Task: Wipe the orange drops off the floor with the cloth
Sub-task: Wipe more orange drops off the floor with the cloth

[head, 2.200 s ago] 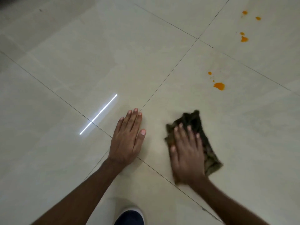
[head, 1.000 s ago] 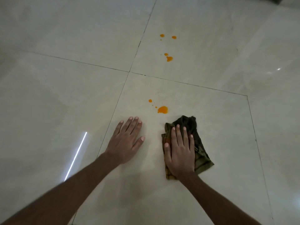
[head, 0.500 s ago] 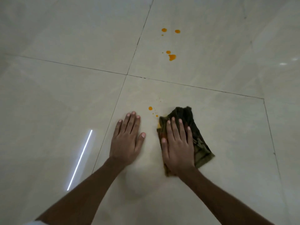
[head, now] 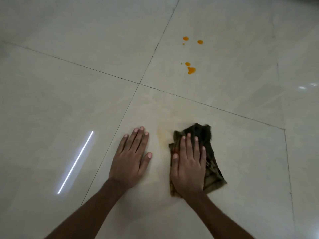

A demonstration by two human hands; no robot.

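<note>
Head view. Cloth (head: 209, 163): dark, crumpled, soft and light by the look; lies on the pale floor (head: 69, 83) beside a faint orange smear (head: 162, 135); best pressed flat from above. Right hand (head: 189, 167): palm down on it, fingers slightly spread. Left hand (head: 132, 160): flat on tile, fingers together, bracing. Orange drops (head: 190, 69): well ahead, untouched.

- The light is soft and a bit dim, with a greenish-grey tint.
- The shiny floor tiles (head: 69, 100) throw back a bright white line of light (head: 76, 162), left of the left hand (head: 132, 159).
- Small glare spots (head: 306, 86) sit far to the right.
- The far edge of the cloth (head: 202, 131) is blurred.
- Tile lines bend near the picture's edges.
</note>
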